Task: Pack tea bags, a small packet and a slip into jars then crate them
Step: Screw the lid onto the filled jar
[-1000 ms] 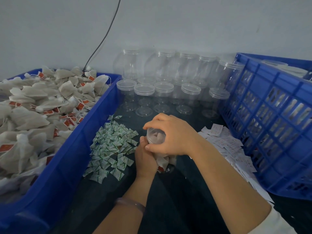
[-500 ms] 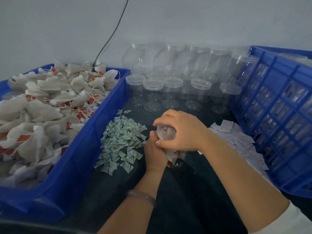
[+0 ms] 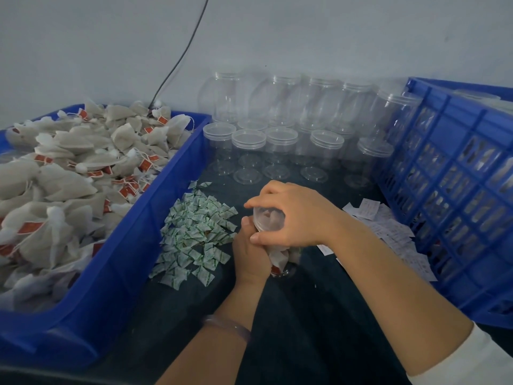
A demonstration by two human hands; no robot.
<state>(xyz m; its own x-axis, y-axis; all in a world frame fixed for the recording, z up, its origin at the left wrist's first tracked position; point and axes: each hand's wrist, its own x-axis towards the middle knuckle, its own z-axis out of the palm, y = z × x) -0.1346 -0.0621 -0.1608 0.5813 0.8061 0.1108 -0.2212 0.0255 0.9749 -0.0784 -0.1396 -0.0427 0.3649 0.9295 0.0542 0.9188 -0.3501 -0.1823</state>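
Note:
A clear plastic jar [image 3: 280,261] filled with tea bags stands on the dark table in front of me. My left hand [image 3: 249,254] grips its side from the left. My right hand [image 3: 294,215] curls over the jar's clear lid [image 3: 268,219] from above. White tea bags with red tags [image 3: 69,173] fill a blue bin [image 3: 155,218] on the left. Small green-and-white packets [image 3: 194,234] lie in a heap beside the bin. White paper slips [image 3: 388,234] are scattered to the right of the jar.
Several empty clear jars with lids [image 3: 277,140] stand in rows at the back against the wall. A blue slatted crate [image 3: 455,195] stands at the right. A black cable [image 3: 180,56] runs down the wall behind the bin.
Both hands stay on the jar and lid. The camera view has shifted slightly; the right hand's fingers have moved a little round the lid.

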